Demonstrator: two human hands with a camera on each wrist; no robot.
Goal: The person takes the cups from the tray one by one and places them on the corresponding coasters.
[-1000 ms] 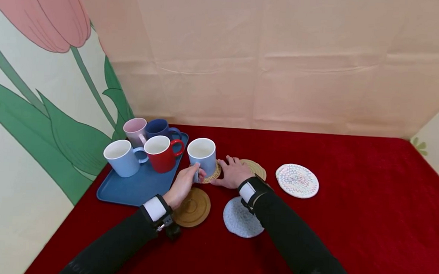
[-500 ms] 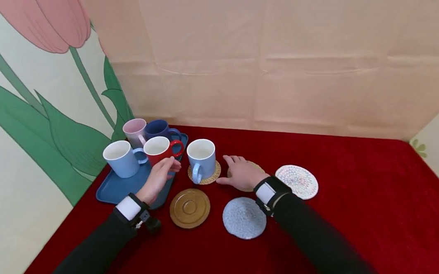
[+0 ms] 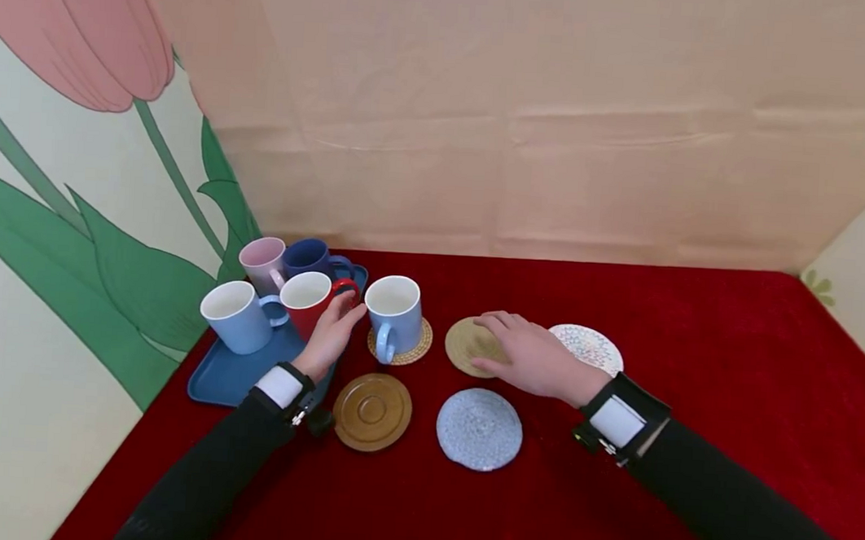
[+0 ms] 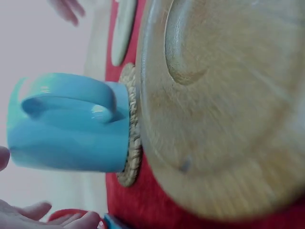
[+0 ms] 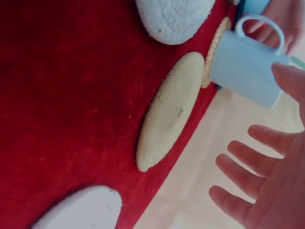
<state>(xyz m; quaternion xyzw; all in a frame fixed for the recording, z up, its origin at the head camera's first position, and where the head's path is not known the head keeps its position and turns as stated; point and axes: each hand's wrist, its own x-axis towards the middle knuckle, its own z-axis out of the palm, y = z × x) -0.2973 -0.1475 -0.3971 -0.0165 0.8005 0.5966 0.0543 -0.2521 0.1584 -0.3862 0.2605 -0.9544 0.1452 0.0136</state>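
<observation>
My left hand (image 3: 329, 335) is at the red mug (image 3: 306, 298) on the tray, fingers right by its red handle and thumb apart from them. The light blue mug (image 3: 392, 310) stands upright on a woven straw coaster (image 3: 417, 347), its handle toward me, just right of that hand. My right hand (image 3: 538, 359) hovers with spread, relaxed fingers over the right part of the beige round coaster (image 3: 465, 347). In the right wrist view the fingers (image 5: 243, 174) hold nothing. The white patterned coaster (image 3: 591, 348) is partly hidden behind that hand.
The blue tray (image 3: 224, 377) at the left also bears a second light blue mug (image 3: 237, 317), a pink mug (image 3: 261, 263) and a dark blue mug (image 3: 306, 257). Nearer me lie a brown wooden coaster (image 3: 372, 414) and a grey-blue coaster (image 3: 479, 430) on red cloth (image 3: 434, 515).
My left hand let go of the light blue mug's handle and moved left to the red mug. The right hand drew back rightward from beside the straw coaster, uncovering part of the beige coaster.
</observation>
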